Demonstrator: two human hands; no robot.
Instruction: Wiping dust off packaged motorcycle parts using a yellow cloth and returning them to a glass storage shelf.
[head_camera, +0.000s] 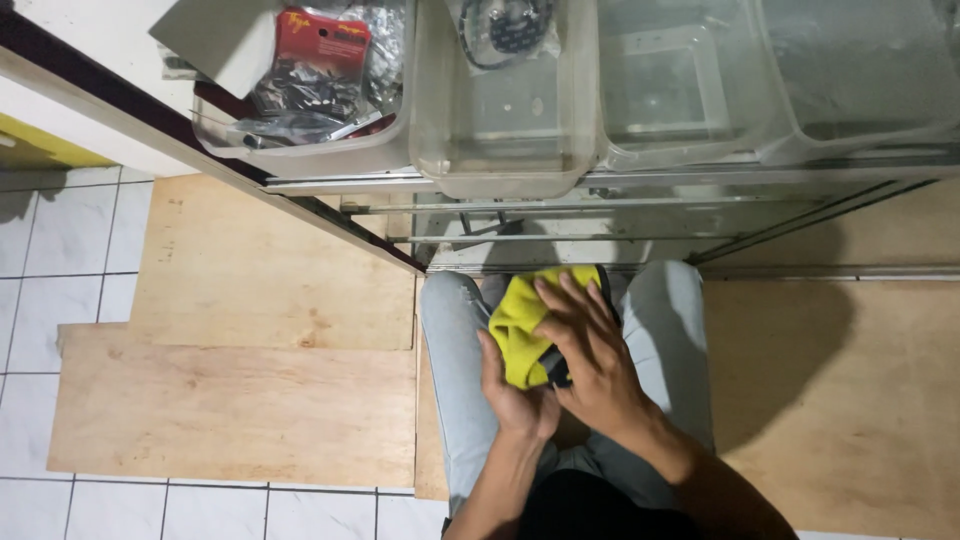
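Observation:
A yellow cloth (522, 318) lies bunched over a dark object (557, 371) between my knees, which are in light blue jeans. My right hand (590, 350) lies flat on top of the cloth with its fingers spread, pressing it onto the dark object. My left hand (515, 395) grips the bundle from below and the left, fingers curled around the cloth's lower edge. Most of the dark object is hidden under the cloth and my hands.
A glass display shelf (600, 180) stands right in front of my knees, carrying several clear plastic bins (500, 150); the leftmost bin (310, 150) holds packaged parts. Plywood sheets (240, 400) cover the white tiled floor (40, 260).

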